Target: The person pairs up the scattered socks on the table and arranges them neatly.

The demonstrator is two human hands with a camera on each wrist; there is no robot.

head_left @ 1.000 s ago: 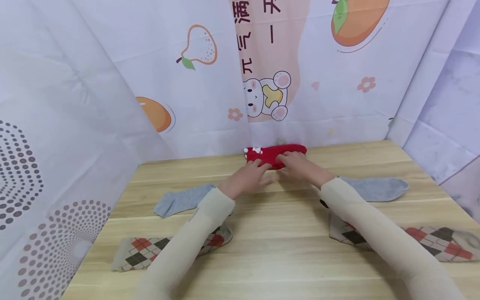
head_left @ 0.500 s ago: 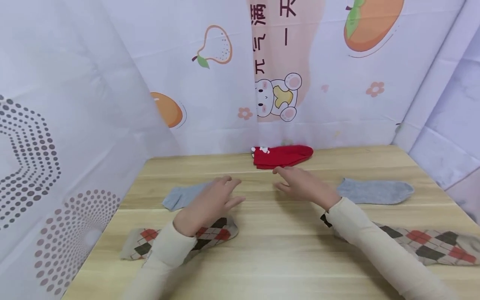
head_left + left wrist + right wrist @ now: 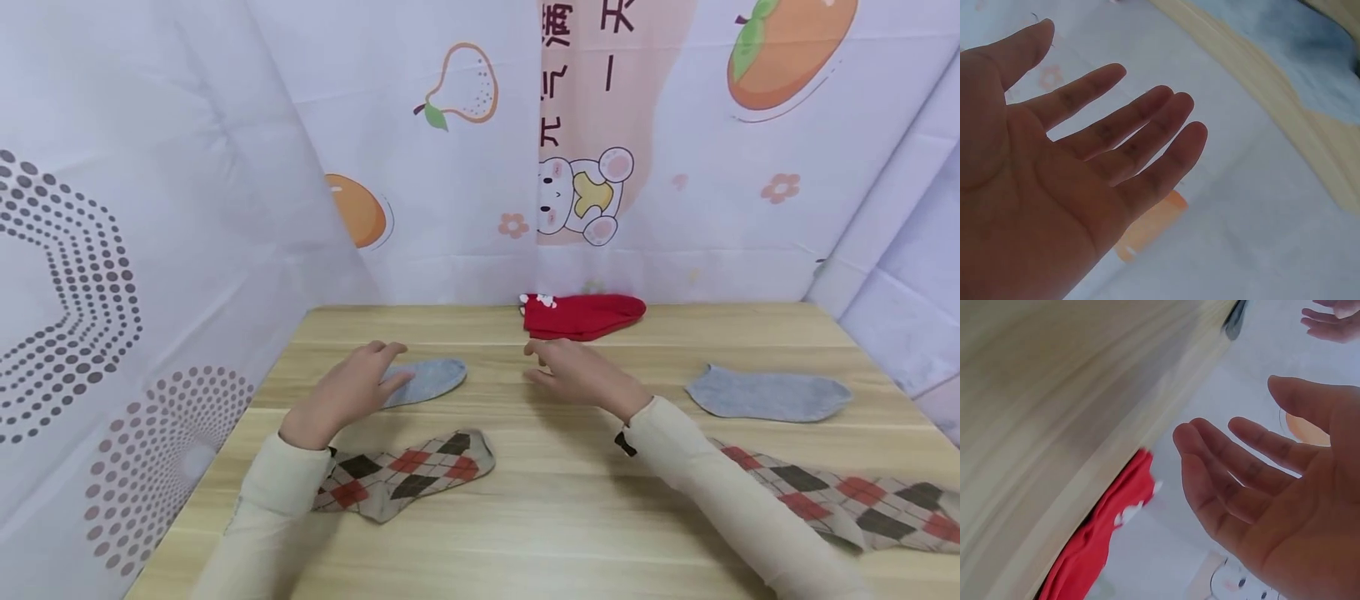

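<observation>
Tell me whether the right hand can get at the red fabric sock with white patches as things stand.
Probably yes: the right hand holds nothing and hovers just on the near side of the red fabric sock, with nothing visible between them.

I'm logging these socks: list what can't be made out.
Head view: left end of the left blue sock, behind the left hand.
Head view: left end of the left argyle sock, behind the left sleeve.
Head view: right end of the right argyle sock, cut off by the right edge.
Head view: the black object by the right sleeve, too small to identify.
</observation>
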